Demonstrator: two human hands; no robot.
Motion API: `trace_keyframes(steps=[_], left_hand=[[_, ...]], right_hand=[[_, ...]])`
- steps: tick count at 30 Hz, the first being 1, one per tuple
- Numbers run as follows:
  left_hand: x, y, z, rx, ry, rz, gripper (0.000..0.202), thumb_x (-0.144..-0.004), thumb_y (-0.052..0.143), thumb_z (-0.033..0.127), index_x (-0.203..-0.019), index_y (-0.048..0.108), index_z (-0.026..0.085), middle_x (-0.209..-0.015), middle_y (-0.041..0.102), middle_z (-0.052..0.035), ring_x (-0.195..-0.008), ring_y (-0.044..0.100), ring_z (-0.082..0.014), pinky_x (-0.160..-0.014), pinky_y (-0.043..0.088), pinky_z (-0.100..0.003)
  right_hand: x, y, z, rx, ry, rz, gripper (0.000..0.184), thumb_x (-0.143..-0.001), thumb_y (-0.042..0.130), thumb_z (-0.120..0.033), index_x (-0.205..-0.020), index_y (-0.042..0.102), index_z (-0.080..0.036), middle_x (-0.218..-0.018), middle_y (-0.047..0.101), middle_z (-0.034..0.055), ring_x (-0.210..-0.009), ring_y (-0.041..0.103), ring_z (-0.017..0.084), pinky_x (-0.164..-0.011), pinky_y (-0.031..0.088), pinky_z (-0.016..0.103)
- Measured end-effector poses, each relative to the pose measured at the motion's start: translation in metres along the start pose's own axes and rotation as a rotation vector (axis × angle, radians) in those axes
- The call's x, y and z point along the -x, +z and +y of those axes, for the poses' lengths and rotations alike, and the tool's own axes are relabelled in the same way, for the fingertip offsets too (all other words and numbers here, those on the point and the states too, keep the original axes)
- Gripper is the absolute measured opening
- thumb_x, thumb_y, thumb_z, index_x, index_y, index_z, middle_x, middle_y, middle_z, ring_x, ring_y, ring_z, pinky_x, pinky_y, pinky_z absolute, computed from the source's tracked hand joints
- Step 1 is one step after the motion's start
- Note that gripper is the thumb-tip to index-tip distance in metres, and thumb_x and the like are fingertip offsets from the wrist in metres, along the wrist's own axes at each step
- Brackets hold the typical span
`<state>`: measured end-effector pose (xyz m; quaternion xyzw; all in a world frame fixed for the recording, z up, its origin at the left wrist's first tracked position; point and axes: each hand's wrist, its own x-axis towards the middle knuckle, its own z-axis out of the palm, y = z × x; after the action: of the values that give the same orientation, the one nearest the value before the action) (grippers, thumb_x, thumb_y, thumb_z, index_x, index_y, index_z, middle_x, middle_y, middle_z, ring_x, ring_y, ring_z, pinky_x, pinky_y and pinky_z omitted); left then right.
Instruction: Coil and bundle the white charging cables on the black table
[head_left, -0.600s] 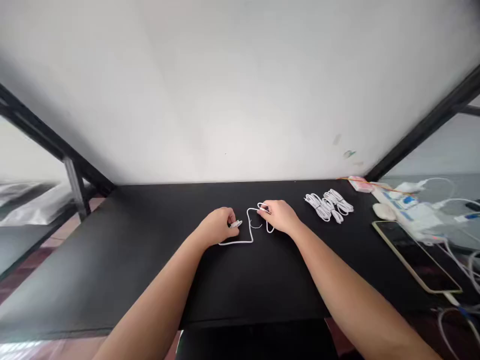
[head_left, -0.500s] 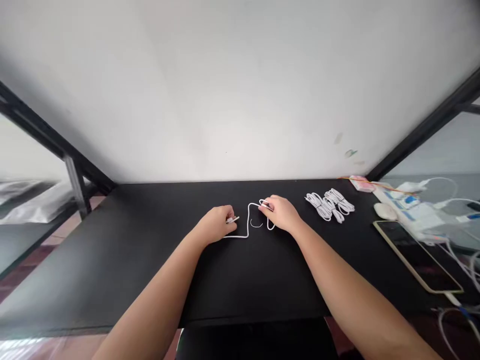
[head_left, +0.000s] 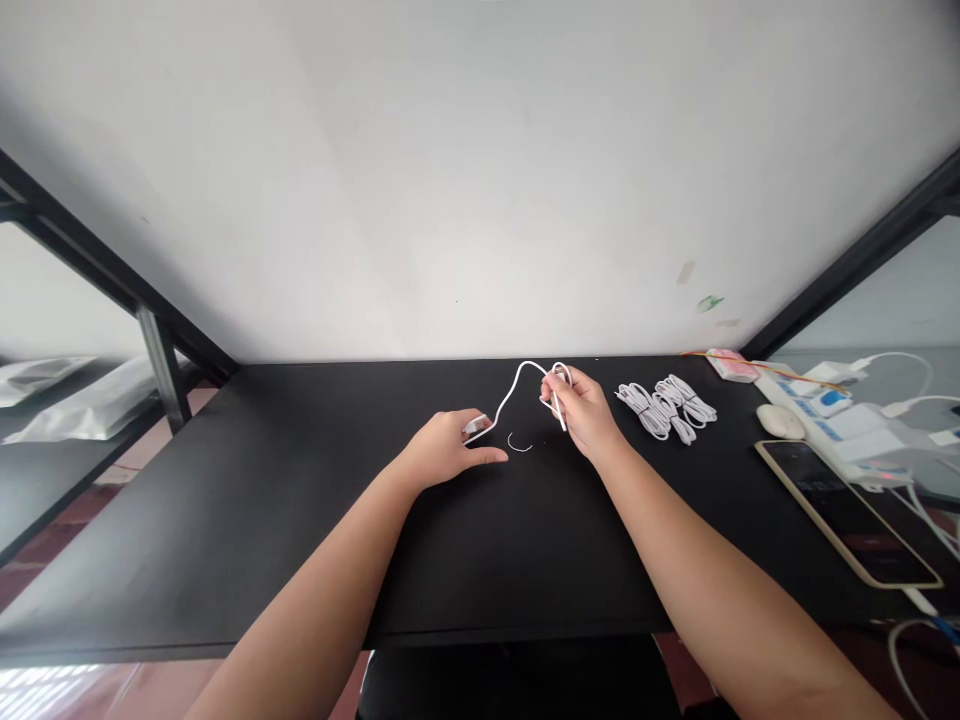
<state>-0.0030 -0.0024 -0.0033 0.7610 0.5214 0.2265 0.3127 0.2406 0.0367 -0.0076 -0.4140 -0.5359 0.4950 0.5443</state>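
Note:
A white charging cable (head_left: 512,393) runs in a raised curve between my two hands above the black tabletop. My left hand (head_left: 448,445) has its fingers curled round one end, where a white plug shows. The thumb of that hand stands out, away from the cable. Pinched in my right hand (head_left: 583,412) are small loops of the same cable, with a short straight piece pointing down from the fingers. Between the hands a thin white twist tie (head_left: 517,445), bent into an arc, lies on the table.
Bundled white cables (head_left: 666,408) lie to the right of my right hand. Beyond them are a phone (head_left: 847,512), a white mouse-like object (head_left: 780,421), a power strip with chargers (head_left: 832,410) and a pink-and-white box (head_left: 732,366). A white wall (head_left: 450,200) rises behind the black table (head_left: 285,530).
My right hand has lifted and moved slightly right with the cable loops, drawing the cable up into a curve. My left hand's thumb has opened away from its fingers.

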Motion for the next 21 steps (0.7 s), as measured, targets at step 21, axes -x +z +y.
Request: trace_keyframes(steps=[21], left_hand=[[-0.009, 0.010, 0.013, 1.290, -0.133, 0.246, 0.039, -0.077, 0.081, 0.046, -0.089, 0.061, 0.014, -0.055, 0.024, 0.0119, -0.043, 0.022, -0.0032, -0.039, 0.022, -0.017]], right_hand=[[0.029, 0.027, -0.017, 0.419, -0.041, -0.582, 0.031, -0.088, 0.068, -0.047, -0.078, 0.071, -0.017, -0.066, 0.058, -0.0017, -0.058, 0.040, 0.010, -0.055, 0.031, 0.026]])
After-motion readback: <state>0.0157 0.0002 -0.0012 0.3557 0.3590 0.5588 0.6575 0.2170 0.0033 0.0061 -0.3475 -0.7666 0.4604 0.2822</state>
